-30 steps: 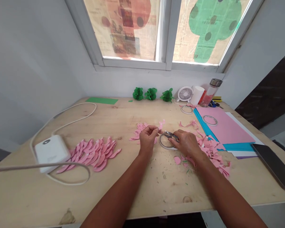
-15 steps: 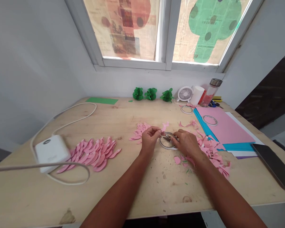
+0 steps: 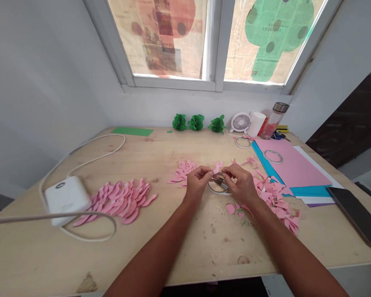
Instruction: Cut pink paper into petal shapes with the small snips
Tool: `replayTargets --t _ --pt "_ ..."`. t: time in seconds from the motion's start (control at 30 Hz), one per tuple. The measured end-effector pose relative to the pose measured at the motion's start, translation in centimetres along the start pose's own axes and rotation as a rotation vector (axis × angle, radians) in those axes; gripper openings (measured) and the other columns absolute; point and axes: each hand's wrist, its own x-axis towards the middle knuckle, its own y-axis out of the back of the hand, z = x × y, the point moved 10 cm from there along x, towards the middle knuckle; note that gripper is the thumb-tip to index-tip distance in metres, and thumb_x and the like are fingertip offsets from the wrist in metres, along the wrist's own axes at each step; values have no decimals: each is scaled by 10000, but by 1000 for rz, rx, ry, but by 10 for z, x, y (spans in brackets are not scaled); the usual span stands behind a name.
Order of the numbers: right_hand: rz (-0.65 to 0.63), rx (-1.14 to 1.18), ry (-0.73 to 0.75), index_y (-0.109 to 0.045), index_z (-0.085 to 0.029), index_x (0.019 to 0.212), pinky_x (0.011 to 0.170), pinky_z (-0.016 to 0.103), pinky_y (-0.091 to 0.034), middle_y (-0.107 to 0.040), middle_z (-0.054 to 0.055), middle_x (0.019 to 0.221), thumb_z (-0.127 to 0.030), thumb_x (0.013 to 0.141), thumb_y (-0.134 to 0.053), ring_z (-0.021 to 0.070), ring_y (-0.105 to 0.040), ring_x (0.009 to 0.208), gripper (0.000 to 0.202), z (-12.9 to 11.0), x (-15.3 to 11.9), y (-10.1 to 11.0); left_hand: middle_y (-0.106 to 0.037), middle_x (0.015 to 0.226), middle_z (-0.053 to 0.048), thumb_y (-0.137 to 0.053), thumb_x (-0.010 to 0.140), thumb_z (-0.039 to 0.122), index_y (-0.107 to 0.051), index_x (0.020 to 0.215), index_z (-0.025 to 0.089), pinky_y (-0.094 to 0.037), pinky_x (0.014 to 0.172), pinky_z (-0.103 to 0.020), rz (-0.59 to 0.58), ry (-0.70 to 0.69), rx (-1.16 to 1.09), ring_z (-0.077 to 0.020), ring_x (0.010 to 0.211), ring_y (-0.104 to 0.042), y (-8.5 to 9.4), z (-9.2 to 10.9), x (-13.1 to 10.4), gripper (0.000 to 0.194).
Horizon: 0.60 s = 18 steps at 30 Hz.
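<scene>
My left hand (image 3: 199, 182) is closed in a pinch on a small curved pink paper piece (image 3: 217, 168), which has a pale strip on it. Close by on the right, my right hand (image 3: 239, 181) has thumb and forefinger pressed together at the piece's right side; what they pinch is too small to make out. Below the fingertips show the metal blades of scissors (image 3: 218, 180), over a roll of tape (image 3: 214, 191). Whether the right hand also keeps hold of the scissors is hidden. A small pile of pink paper pieces (image 3: 182, 171) lies left of my left hand.
Larger pink petals (image 3: 123, 200) lie left, beside a white box (image 3: 68, 198) with a cable. Pink scraps (image 3: 275, 198), coloured sheets (image 3: 293, 161) and a dark phone (image 3: 355, 212) are right. Green paper shapes (image 3: 196, 122), a small fan (image 3: 241, 122) and a bottle (image 3: 275, 119) stand behind.
My right hand has lifted from beside the scissors, bringing its thumb and forefinger up to the pink piece. My left hand has shifted slightly right with that piece.
</scene>
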Motion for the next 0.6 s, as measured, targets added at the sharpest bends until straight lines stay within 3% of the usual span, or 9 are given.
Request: replayTargets --t 0.3,0.6 --pt "1 -122 209 -605 -186 845 657 272 -429 -630 61 805 -192 862 -482 160 -570 744 125 -26 -1 -2 -633 570 -10 -666 637 236 -638 635 154 -473 600 -254 -58 4 15 -133 571 -591 -8 0 -3 86" --pt "-13 -190 220 -608 -184 802 679 272 -415 -623 58 771 -197 877 -455 162 -564 760 171 -25 -2 -6 -635 591 -18 -675 629 248 -649 658 146 -461 577 -243 -91 35 -25 -123 564 -566 -10 -10 -1 109"
